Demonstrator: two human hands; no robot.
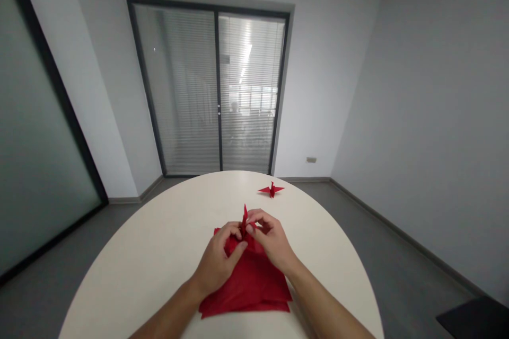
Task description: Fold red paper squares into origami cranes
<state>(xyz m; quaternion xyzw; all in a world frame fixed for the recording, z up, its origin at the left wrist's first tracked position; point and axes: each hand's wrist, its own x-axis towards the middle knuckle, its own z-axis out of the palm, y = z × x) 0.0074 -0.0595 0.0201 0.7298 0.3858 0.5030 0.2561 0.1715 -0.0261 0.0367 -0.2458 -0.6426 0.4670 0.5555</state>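
Observation:
Between my two hands is a folded red paper piece (245,214), with one narrow point sticking upward; the rest of it is largely hidden by fingers. My left hand (222,254) grips it from the left, thumb and fingers curled in. From the right, my right hand (268,233) pinches it between thumb and forefinger. Under both hands lies a stack of red paper sheets (252,283), its edges not quite lined up. Farther back on the table stands a red origami crane (272,189) with its wings spread.
The round cream table (159,254) fills the lower middle, its curved edge falling away on both sides. Beyond it are a glass door with blinds (218,90) and grey walls. A dark flat object (477,319) shows at the lower right.

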